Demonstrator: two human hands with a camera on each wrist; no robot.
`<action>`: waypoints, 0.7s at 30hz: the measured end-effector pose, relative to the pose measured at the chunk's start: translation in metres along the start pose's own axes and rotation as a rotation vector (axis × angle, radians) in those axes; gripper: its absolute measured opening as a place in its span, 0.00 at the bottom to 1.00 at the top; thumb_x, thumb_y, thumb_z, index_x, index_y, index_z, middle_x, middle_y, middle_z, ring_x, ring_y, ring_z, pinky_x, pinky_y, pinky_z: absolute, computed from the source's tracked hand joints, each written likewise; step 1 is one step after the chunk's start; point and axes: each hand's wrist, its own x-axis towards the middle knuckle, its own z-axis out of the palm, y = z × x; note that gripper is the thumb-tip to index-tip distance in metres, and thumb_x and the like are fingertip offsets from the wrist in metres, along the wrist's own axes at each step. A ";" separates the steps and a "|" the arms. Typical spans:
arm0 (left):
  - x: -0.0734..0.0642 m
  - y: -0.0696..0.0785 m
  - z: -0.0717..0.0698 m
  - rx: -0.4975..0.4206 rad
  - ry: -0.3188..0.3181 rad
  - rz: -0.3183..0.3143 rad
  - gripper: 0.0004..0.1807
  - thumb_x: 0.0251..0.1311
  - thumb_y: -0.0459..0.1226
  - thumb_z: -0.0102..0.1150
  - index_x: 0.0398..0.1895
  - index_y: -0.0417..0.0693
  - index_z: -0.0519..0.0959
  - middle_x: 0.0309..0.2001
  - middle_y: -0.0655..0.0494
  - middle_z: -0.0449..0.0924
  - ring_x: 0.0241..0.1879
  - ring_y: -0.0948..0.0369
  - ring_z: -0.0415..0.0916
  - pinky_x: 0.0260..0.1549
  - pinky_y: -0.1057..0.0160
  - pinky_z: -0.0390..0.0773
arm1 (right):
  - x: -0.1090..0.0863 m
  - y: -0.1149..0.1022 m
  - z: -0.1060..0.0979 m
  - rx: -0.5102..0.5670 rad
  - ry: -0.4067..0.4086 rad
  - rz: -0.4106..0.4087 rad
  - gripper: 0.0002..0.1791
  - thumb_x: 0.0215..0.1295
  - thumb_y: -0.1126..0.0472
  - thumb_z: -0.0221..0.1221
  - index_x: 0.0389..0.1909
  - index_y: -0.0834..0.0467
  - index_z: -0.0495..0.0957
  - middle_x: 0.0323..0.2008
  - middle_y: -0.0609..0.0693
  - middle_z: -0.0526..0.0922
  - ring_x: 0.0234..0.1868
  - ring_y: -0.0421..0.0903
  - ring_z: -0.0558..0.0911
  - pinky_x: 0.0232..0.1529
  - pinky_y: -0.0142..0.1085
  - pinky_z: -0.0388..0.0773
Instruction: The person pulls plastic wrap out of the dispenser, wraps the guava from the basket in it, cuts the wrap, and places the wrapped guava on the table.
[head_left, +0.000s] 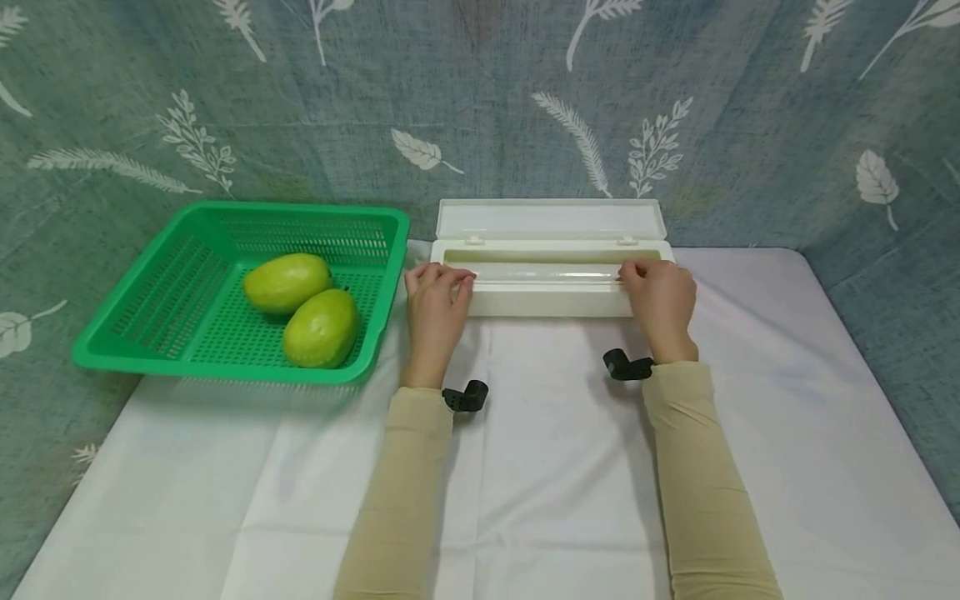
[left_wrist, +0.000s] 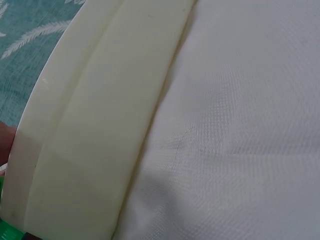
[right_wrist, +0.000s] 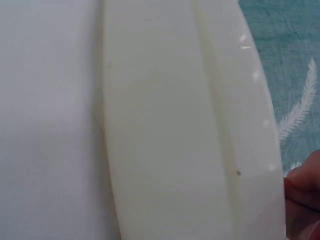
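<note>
A long white plastic-wrap dispenser box [head_left: 555, 303] stands at the back of the table with its lid [head_left: 551, 220] tipped back. Inside lies clear, shiny plastic wrap [head_left: 547, 272]. At the box's left end my left hand [head_left: 435, 304] pinches the wrap's edge between thumb and finger. My right hand [head_left: 662, 300] does the same at the right end, its other fingers curled in. Both wrist views are filled by the box's front wall [left_wrist: 95, 120]. Only bits of fingers [right_wrist: 305, 180] show there, and the pinched film is hidden behind the wall.
Left of the box, a green plastic basket [head_left: 97, 354] holds two yellow-green fruits [head_left: 321, 329], its right rim close to my left hand. A white cloth [head_left: 555, 467] covers the table. Behind hangs a grey-green curtain [head_left: 495, 100] with leaf prints, right behind the raised lid.
</note>
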 end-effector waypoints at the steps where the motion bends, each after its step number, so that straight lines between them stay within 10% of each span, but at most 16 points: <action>1: 0.000 0.001 0.000 0.004 -0.006 -0.002 0.08 0.58 0.41 0.55 0.32 0.49 0.83 0.33 0.56 0.74 0.51 0.54 0.59 0.52 0.61 0.56 | 0.001 0.000 -0.001 0.038 0.004 0.021 0.19 0.58 0.59 0.48 0.12 0.55 0.81 0.12 0.51 0.77 0.14 0.51 0.68 0.19 0.37 0.57; 21: -0.001 0.002 0.001 -0.014 -0.012 -0.055 0.08 0.58 0.41 0.55 0.33 0.50 0.82 0.37 0.54 0.73 0.52 0.54 0.58 0.53 0.59 0.57 | 0.005 0.009 -0.016 0.398 0.086 0.193 0.19 0.62 0.49 0.50 0.23 0.54 0.84 0.20 0.47 0.82 0.18 0.40 0.74 0.26 0.37 0.66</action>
